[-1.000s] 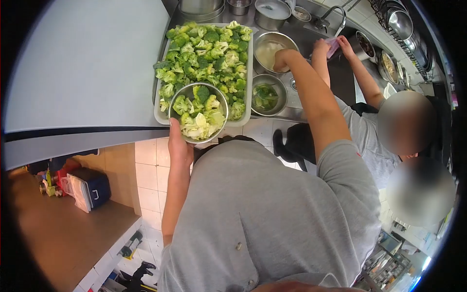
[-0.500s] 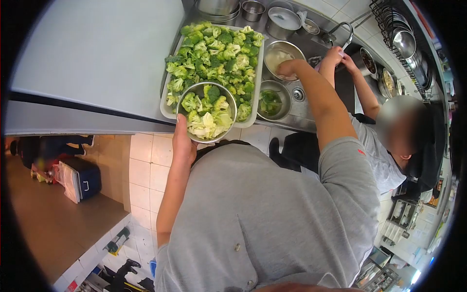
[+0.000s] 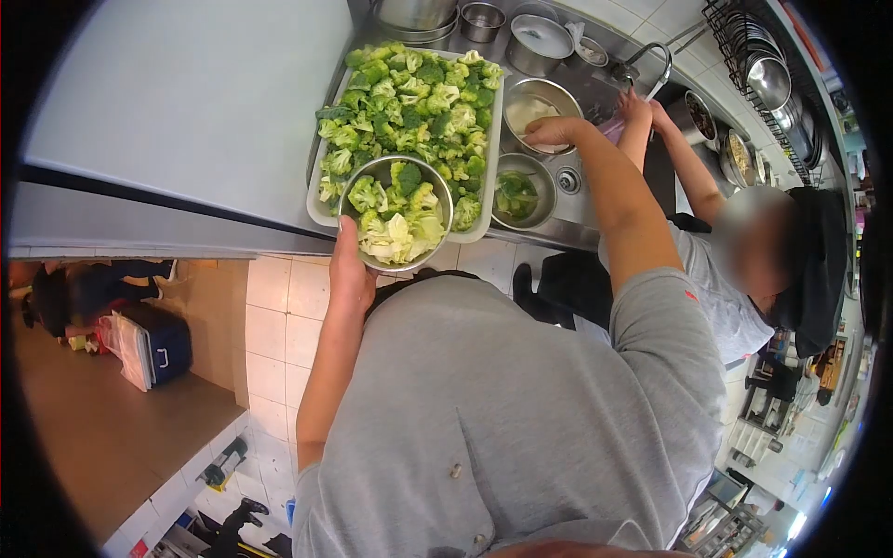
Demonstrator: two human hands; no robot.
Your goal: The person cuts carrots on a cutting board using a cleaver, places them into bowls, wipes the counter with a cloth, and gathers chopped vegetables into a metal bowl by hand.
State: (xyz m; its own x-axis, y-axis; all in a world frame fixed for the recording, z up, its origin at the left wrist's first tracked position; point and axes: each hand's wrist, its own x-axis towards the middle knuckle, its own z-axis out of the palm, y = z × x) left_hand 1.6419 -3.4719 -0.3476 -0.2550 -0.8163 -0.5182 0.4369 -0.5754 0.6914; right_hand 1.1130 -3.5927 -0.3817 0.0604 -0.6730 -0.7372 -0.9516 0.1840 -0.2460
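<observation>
My left hand (image 3: 348, 272) grips the rim of a round metal bowl (image 3: 449, 212), tilted toward me. Broccoli pieces and pale cabbage-like leaves (image 3: 400, 237) fill it. Beneath and beyond it lies a white tray (image 3: 495, 139) heaped with broccoli florets (image 3: 409, 112). My right hand (image 3: 553, 133) hovers over a metal bowl (image 3: 561, 93) of cloudy, pale liquid. Its fingers are bent together and point down; whatever they hold is too small to make out. Just below that bowl sits another metal bowl (image 3: 549, 206) with green leafy pieces in liquid.
A co-worker's hands (image 3: 640, 113) are at the faucet (image 3: 666, 70) on the right, close to my right arm. Metal pots (image 3: 535, 58) line the back of the counter. A wire rack (image 3: 735, 65) holds pans. At left stands a large grey surface (image 3: 186, 112).
My right hand has lifted slightly out of the cloudy bowl, with more of its fingers showing. My left hand and its bowl stay put. The co-worker's hands have shifted a little at the faucet.
</observation>
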